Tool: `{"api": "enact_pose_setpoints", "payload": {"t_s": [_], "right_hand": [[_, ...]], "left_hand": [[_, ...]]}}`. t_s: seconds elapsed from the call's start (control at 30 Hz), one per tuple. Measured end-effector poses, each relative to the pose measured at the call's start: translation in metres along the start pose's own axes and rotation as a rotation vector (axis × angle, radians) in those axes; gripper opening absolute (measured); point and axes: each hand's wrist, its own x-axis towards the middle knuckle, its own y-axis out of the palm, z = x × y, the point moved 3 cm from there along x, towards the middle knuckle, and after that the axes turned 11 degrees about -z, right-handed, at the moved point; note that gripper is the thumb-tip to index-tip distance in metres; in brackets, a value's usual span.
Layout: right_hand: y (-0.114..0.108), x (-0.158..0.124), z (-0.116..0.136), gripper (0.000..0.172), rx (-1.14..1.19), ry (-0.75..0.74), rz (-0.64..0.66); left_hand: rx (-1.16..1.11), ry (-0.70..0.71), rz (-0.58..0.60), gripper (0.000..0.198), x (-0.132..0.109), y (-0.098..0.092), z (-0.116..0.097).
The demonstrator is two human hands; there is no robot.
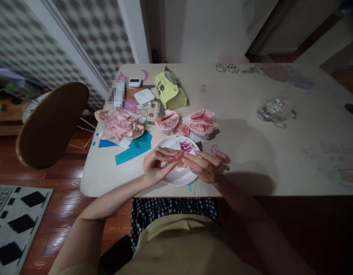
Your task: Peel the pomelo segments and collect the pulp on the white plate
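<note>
Head camera looks down on a pale table [250, 152] whose near edge meets the person's lap. Both hands come together over a white flowered plate [179, 177] that stands at the near edge, left of its middle. The left hand [153, 167] and the right hand [207, 167] each pinch one end of a pink pomelo segment [178, 156], fingertips closed on it, holding it just above the plate.

Judging by the grip, the step in hand is stripping the membrane off this segment. The next move calls for a firm pinch on the skin with one hand while the other steadies the flesh. The pull should be gentle so the pulp does not tear, with the piece held over the plate.

Just behind the plate lie more pomelo pieces [200, 123], opened and pink. A heap of peeled skins [119, 124] sits nearer the left edge, beside blue paper [133, 149]. A yellow tissue pack [170, 91] stands toward the far left corner, and a glass [275, 110] lies well apart to the right.
</note>
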Motion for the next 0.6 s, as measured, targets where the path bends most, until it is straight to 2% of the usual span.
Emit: {"api": "enact_pose_setpoints", "payload": {"t_s": [0.2,0.43,0.6], "right_hand": [[0.0044,0.0051,0.0009,0.016,0.015,0.047,-0.091],[0.0061,0.0056,0.0007,0.015,0.033,0.092,-0.107],[0.0072,0.0058,0.001,0.011,-0.006,0.072,-0.104]], "left_hand": [[0.026,0.009,0.006,0.024,-0.0005,-0.0007,0.0011],[0.004,0.023,0.006,0.028,-0.0008,-0.0013,0.0006],[0.018,0.097,0.01,0.029,0.0004,-0.0007,-0.0005]]}}
